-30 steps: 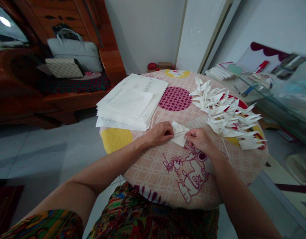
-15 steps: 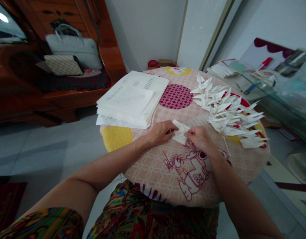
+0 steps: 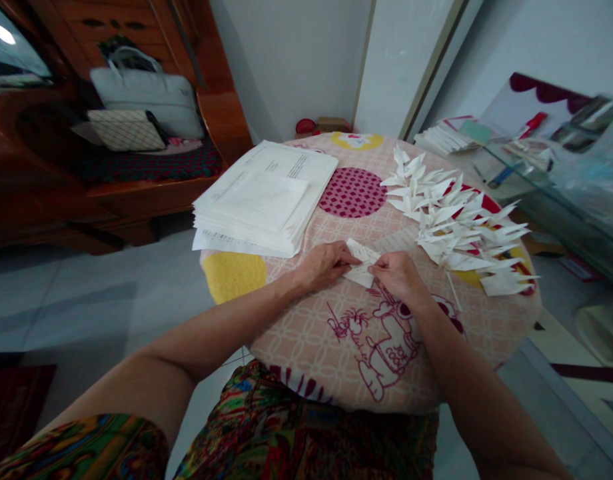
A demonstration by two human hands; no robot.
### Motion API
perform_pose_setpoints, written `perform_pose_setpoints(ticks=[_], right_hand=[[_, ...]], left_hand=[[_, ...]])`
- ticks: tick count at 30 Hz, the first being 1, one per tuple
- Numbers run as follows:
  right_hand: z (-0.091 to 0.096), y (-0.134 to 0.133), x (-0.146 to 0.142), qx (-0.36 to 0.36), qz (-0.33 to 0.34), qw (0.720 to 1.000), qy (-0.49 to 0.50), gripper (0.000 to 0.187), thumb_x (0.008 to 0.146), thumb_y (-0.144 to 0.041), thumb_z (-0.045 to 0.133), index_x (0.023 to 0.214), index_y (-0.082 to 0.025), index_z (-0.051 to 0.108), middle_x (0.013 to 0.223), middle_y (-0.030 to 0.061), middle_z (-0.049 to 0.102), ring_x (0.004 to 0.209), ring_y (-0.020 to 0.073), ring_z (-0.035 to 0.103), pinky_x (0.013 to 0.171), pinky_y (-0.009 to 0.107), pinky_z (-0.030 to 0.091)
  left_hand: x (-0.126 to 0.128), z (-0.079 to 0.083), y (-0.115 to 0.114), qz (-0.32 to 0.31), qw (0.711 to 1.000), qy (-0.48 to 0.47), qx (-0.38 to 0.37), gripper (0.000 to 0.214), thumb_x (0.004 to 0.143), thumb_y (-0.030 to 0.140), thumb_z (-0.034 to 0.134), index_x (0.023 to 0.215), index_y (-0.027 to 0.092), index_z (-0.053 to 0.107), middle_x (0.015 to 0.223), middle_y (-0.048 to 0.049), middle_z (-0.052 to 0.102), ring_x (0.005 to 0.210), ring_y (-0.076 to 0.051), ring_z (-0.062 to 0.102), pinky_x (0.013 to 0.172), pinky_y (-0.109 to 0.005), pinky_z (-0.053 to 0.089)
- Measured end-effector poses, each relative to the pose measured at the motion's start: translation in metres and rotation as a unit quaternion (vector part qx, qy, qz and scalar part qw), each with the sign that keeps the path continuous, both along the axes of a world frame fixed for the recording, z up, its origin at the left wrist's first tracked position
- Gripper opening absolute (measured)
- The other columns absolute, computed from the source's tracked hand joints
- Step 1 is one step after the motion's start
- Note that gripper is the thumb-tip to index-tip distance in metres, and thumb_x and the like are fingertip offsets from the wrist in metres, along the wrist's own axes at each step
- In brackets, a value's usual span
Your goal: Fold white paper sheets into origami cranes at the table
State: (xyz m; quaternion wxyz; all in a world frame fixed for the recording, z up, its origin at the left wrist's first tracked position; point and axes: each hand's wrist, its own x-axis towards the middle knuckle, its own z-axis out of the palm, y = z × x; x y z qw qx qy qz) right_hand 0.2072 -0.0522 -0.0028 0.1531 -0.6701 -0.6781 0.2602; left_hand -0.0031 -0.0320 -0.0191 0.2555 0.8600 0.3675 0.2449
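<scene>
A small folded piece of white paper (image 3: 361,275) lies on the cloth-covered round table, between my two hands. My left hand (image 3: 327,264) has its fingers closed on the paper's left side. On the right side, my right hand (image 3: 400,272) pinches the paper between thumb and fingers. Faint print shows on the paper, while its finer creases are too small to make out. To the right sits a cluster of pointed folded paper pieces (image 3: 449,210), set close together in rows. A thick stack of printed paper sheets (image 3: 256,200) rests at the left.
A patterned pink tablecloth (image 3: 306,347) covers the round table. Beyond its right edge stands a glass-topped surface (image 3: 541,200) with papers and a red pen (image 3: 532,125). A wooden bench (image 3: 151,190) at the left holds a grey bag (image 3: 156,93) and a quilted pouch (image 3: 126,130).
Little differs. Both hands keep hold of the folded paper in nearly the same place, with only slight finger movement, and the view has shifted a touch.
</scene>
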Motion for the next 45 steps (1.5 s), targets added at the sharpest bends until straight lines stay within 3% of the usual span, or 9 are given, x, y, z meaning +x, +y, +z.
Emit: perform_pose_setpoints(ticks=[11, 22, 30, 33, 37, 45], right_hand=[[0.004, -0.002, -0.003, 0.024, -0.015, 0.999, -0.014, 0.014, 0.079, -0.024, 0.068, 0.067, -0.016, 0.069, 0.060, 0.0031, 0.067, 0.058, 0.0149, 0.060, 0.055, 0.024, 0.038], [0.011, -0.003, 0.004, -0.016, -0.009, 0.999, 0.033, 0.015, 0.072, -0.020, 0.070, 0.061, -0.019, 0.061, 0.047, -0.0031, 0.056, 0.046, 0.0120, 0.052, 0.048, 0.023, 0.036], [0.013, -0.003, 0.000, 0.012, -0.033, 0.977, 0.210, 0.004, 0.072, -0.022, 0.061, 0.072, -0.018, 0.062, 0.055, -0.0024, 0.062, 0.042, 0.0107, 0.053, 0.042, 0.021, 0.038], [0.009, -0.001, -0.001, 0.024, -0.051, 0.982, 0.182, 0.004, 0.071, -0.019, 0.060, 0.071, -0.017, 0.063, 0.052, -0.0019, 0.061, 0.041, 0.0109, 0.054, 0.043, 0.020, 0.039], [0.007, -0.001, 0.000, -0.028, -0.051, 0.989, 0.138, 0.009, 0.076, -0.018, 0.058, 0.070, -0.017, 0.064, 0.047, -0.0025, 0.058, 0.036, 0.0108, 0.051, 0.038, 0.020, 0.036], [0.019, -0.006, -0.005, -0.113, -0.064, 0.976, 0.173, 0.015, 0.078, -0.015, 0.062, 0.064, -0.019, 0.060, 0.043, -0.0045, 0.057, 0.030, 0.0094, 0.046, 0.033, 0.020, 0.030]], left_hand=[[0.002, 0.009, -0.009, -0.008, 0.994, 0.092, 0.066, 0.030, 0.096, 0.018, 0.053, 0.114, 0.028, 0.076, 0.097, -0.0039, 0.067, 0.087, -0.015, 0.065, 0.077, -0.025, 0.049], [-0.004, 0.007, -0.006, -0.058, 0.984, 0.137, 0.095, 0.036, 0.094, 0.011, 0.052, 0.119, 0.026, 0.073, 0.105, -0.0069, 0.065, 0.093, -0.017, 0.064, 0.083, -0.029, 0.049], [-0.004, 0.011, -0.006, -0.067, 0.983, 0.138, 0.096, 0.039, 0.093, 0.010, 0.050, 0.121, 0.027, 0.072, 0.103, -0.0059, 0.065, 0.093, -0.016, 0.063, 0.085, -0.027, 0.049], [-0.005, 0.013, -0.006, -0.062, 0.985, 0.127, 0.097, 0.040, 0.093, 0.009, 0.051, 0.119, 0.028, 0.073, 0.102, -0.0051, 0.066, 0.091, -0.015, 0.063, 0.083, -0.026, 0.049], [-0.005, 0.010, -0.005, -0.060, 0.987, 0.114, 0.093, 0.040, 0.091, 0.008, 0.052, 0.118, 0.029, 0.073, 0.101, -0.0047, 0.066, 0.088, -0.015, 0.064, 0.081, -0.026, 0.049], [-0.006, 0.008, -0.006, -0.053, 0.990, 0.096, 0.091, 0.037, 0.095, 0.013, 0.050, 0.120, 0.028, 0.072, 0.100, -0.0053, 0.066, 0.087, -0.014, 0.064, 0.079, -0.026, 0.049]])
